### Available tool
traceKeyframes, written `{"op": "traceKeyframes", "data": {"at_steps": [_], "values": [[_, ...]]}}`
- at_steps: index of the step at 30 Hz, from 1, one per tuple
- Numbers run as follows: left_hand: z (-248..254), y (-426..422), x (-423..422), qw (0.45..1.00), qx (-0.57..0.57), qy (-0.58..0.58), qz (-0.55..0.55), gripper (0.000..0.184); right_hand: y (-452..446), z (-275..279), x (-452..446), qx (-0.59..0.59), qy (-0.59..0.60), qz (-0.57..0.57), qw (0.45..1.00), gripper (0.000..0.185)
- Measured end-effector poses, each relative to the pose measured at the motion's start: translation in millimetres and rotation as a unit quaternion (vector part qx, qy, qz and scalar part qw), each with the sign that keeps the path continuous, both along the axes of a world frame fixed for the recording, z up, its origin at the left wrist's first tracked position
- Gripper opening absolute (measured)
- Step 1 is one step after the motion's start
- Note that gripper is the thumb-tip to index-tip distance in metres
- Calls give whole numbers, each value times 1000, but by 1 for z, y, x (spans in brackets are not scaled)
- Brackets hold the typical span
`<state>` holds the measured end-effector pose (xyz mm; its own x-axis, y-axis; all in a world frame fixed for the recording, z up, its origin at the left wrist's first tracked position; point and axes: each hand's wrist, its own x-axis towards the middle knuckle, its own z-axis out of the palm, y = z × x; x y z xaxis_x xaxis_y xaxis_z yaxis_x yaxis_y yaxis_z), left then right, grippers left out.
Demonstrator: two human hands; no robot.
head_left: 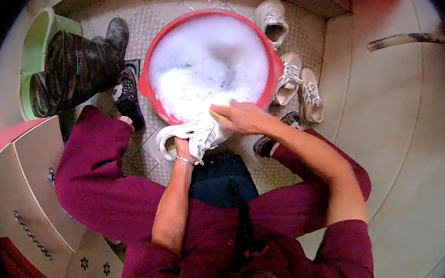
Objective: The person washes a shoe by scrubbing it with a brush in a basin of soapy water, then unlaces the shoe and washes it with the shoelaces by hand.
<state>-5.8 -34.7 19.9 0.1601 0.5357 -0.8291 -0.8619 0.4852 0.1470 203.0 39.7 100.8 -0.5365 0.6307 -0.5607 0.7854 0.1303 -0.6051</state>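
My left hand [182,148] reaches into the opening of a white sneaker [207,136] and holds it up at the near rim of a red basin [276,69]. The fingers inside are hidden by the shoe. A bracelet circles that wrist. My right hand [245,118] is closed around a small yellow thing [217,115], pressed close to the sneaker's toe end. Only a narrow yellow strip of it shows, so its kind is unclear. White suds [209,57] fill the basin, with darker water showing through in places.
Several white sneakers [288,81] stand on the tiles right of the basin. Black boots [79,71] lean at a green tub [30,61] on the left. A cabinet [30,185] stands at lower left. A hose-like piece [406,41] juts out at upper right.
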Motion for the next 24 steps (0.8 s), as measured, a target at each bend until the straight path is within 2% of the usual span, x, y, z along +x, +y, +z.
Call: {"op": "traceKeyframes", "data": {"at_steps": [2, 3, 5, 6, 8, 9, 10, 11, 13, 14, 16, 17, 18, 20, 21, 24], "values": [[-11, -3, -5, 999, 10, -32, -19, 48, 15, -38, -48, 32, -11, -38, 999, 45], [-36, -11, -15, 997, 50, -38, -43, 47, 25, -38, -65, 37, -19, -1, 999, 45], [-29, -12, -10, 999, 5, 35, -29, 47, 31, -63, -85, 44, -20, 36, 998, 45], [-29, -14, -11, 998, -2, 52, -23, 48, 30, -60, -80, 41, -18, 30, 999, 45], [-29, -17, -13, 999, 40, 24, -21, 47, 34, -33, -34, -43, 44, -9, 998, 48], [-36, -20, -14, 999, 46, 23, -8, 47, 27, -13, -13, -69, 16, 26, 997, 51], [-46, -25, -17, 999, 49, 23, 6, 46, 16, -9, 12, -49, 56, 43, 996, 51], [-53, -28, -19, 999, 46, 22, 11, 46, 10, 1, 30, -99, 90, 18, 991, 51], [-60, -32, -24, 994, 61, 64, -62, 43, -1, -17, 29, -99, 112, 29, 988, 52], [-60, -32, -24, 994, 62, 68, -63, 43, -5, -30, 27, -91, 137, 40, 986, 53], [-45, -26, -24, 942, 202, 177, -200, 41, 1, -57, -18, -84, 131, -16, 988, 53], [-30, -20, -18, 968, 100, 151, -171, 36, 8, -67, -45, -88, 132, -42, 987, 53], [-18, -17, -17, 931, 122, 221, -263, 35, 13, -67, -65, -62, 133, -26, 989, 51], [-48, -34, -35, 951, 148, 150, -225, 33, 21, -66, -79, -107, 109, -15, 988, 52], [-18, -22, -19, 934, 132, 229, -242, 32, 16, -68, -72, -106, 112, -23, 988, 52], [-36, -31, -27, 933, 168, 189, -254, 32, -11, -62, -24, -85, 144, -18, 986, 52]]}}
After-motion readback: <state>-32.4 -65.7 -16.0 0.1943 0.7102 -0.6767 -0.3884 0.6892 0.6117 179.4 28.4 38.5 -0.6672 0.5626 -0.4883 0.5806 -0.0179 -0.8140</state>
